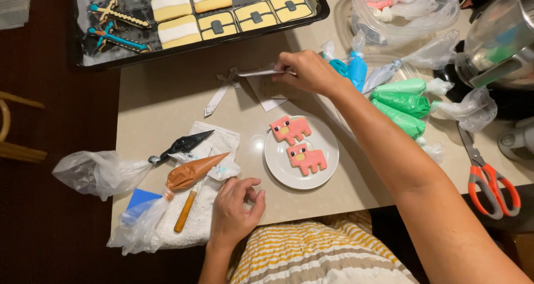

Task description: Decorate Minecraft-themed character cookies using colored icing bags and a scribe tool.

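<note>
Right hand point(307, 71) reaches across the bench point(161, 103) toward twelve o'clock, fingers pinched shut on a thin white pointed tool point(261, 72) — possibly a scribe, too slim to tell — held just above a white paper cut-out point(222, 89) lying flat. Left hand point(233, 206) rests at six o'clock near the bench edge, fingers loosely curled and holding nothing, its thumb and forefinger almost meeting.

At the centre sits a small white plate point(328, 145) carrying two pink iced biscuits point(298, 145) shaped like blocky animal faces, side by side. At nine o'clock of the plate, on a white cloth point(222, 142), lie a brown piping bag point(192, 171), a black piping bag point(181, 146) and a wooden-handled tool point(184, 210). At three o'clock lie green piping bags point(403, 103) and a blue one point(353, 68); orange-handled scissors point(492, 186) lie farther out. A dark tray point(194, 39) of yellow iced biscuits fills eleven o'clock.

Judging from this, decorating is paused between colours — the pink biscuits look flooded and detailed. Bringing the tool back to them would call for a light, steady touch so the icing stays unmarked.
</note>
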